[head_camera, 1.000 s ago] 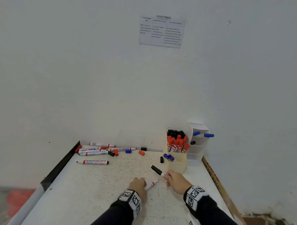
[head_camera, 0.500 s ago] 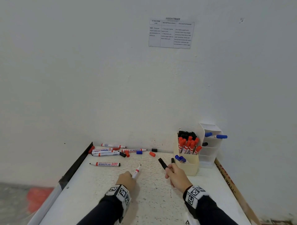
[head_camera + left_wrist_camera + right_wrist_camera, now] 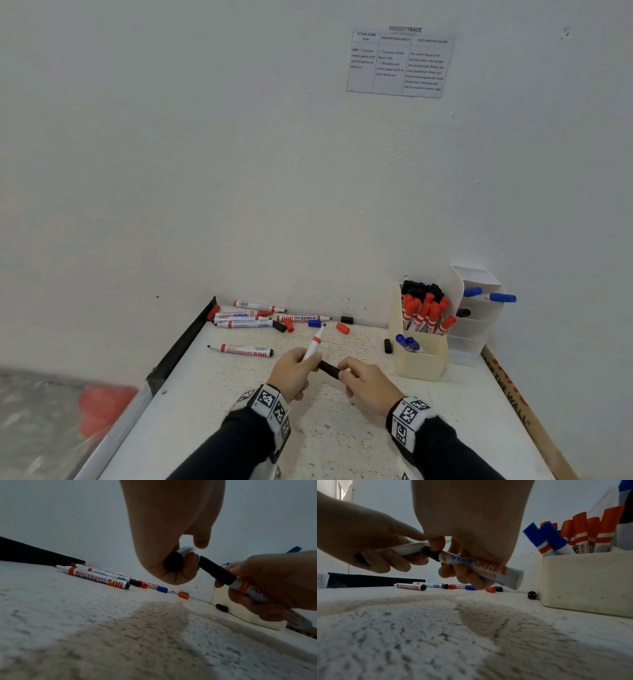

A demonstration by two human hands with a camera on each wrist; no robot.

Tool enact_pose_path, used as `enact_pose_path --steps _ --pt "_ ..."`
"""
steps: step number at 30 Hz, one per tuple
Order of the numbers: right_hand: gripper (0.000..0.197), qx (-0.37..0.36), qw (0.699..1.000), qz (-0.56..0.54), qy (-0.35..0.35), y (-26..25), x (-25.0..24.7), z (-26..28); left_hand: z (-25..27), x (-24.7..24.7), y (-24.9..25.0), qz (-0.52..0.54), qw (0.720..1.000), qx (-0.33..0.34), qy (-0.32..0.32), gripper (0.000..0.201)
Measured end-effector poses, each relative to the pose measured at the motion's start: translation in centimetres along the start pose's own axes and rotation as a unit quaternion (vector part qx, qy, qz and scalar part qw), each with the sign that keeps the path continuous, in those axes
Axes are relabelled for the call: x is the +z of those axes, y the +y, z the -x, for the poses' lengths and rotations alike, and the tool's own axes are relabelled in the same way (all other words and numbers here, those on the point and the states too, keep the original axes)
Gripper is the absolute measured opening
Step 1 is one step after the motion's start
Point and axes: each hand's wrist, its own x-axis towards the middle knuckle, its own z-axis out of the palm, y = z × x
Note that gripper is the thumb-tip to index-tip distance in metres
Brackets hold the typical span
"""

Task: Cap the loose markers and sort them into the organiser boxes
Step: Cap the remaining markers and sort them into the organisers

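My left hand (image 3: 293, 371) grips an uncapped white marker (image 3: 314, 344) with a red band, its nib pointing up and away; the left wrist view shows its black butt end (image 3: 173, 561) inside the curled fingers. My right hand (image 3: 366, 382) holds a second marker (image 3: 476, 566) whose black cap (image 3: 329, 369) points left and nearly touches the left hand. Both hands hover above the table (image 3: 342, 445), just left of the cream organiser box (image 3: 423, 365), which holds red-, black- and blue-capped markers. A white tiered organiser (image 3: 479, 317) behind it holds blue-capped markers.
One uncapped marker (image 3: 245, 350) lies alone at the left; several more (image 3: 243, 319) are piled by the wall. Loose caps lie about: red (image 3: 342, 328), blue (image 3: 314, 323), black (image 3: 346, 320) and another black cap (image 3: 387, 346) by the cream box. A black strip (image 3: 185, 342) edges the table's left side.
My left hand lifted its uncapped marker so the nib points up and away. The two hands then came together, and the right marker's black cap now points at the left hand.
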Motion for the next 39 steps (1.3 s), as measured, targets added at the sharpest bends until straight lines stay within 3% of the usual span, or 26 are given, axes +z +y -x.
enact_pose_path --steps 5,7,9,13,18,21,23,25,28,30,34,39 --pt "0.032 -0.033 0.997 0.067 0.015 -0.5 0.3 -0.1 0.2 -0.2 -0.3 0.008 0.999 0.001 -0.031 0.015" --pt "0.048 -0.027 0.991 0.121 0.047 -0.6 0.1 -0.2 0.2 -0.3 -0.2 0.011 1.000 -0.011 -0.010 0.020" --pt "0.054 -0.017 0.992 0.102 0.072 -0.9 -0.3 -0.3 -0.1 -0.7 -0.4 0.003 0.999 -0.026 0.022 0.022" --pt "0.049 0.009 0.984 -0.106 0.140 -0.8 -1.8 -0.5 -0.5 -2.1 -1.2 -0.035 0.997 -0.051 0.054 0.023" --pt "0.033 0.033 0.894 -0.413 0.169 -1.1 -3.4 -0.3 -1.3 -3.3 -2.4 -0.139 0.980 -0.070 0.126 0.031" --pt "0.040 0.021 0.848 -0.501 0.173 -1.2 -3.7 -0.4 -1.6 -3.5 -2.7 -0.167 0.971 -0.090 0.148 0.038" --pt "0.042 0.000 0.833 -0.523 0.181 -1.2 -3.9 -0.6 -1.7 -3.5 -2.6 -0.183 0.967 -0.099 0.146 0.037" --pt "0.033 -0.026 0.850 -0.484 0.207 -1.1 -4.1 -0.7 -1.8 -3.4 -2.4 -0.196 0.964 -0.105 0.145 0.036" --pt "0.010 -0.051 0.907 -0.319 0.270 -0.5 -4.8 -0.3 -2.3 -3.1 -2.4 -0.215 0.961 -0.103 0.139 0.035" --pt "0.015 -0.085 0.920 -0.198 0.327 -0.1 -6.1 0.2 -2.5 -2.7 -2.4 -0.233 0.958 -0.100 0.131 0.033" --pt "0.016 -0.138 0.885 -0.078 0.438 0.5 -10.0 2.1 -2.8 -1.8 -2.4 -0.266 0.951 -0.100 0.118 0.032" --pt "0.031 -0.173 0.780 0.000 0.602 2.6 -15.4 4.6 -3.3 -1.1 -1.9 -0.265 0.952 -0.099 0.120 0.032"
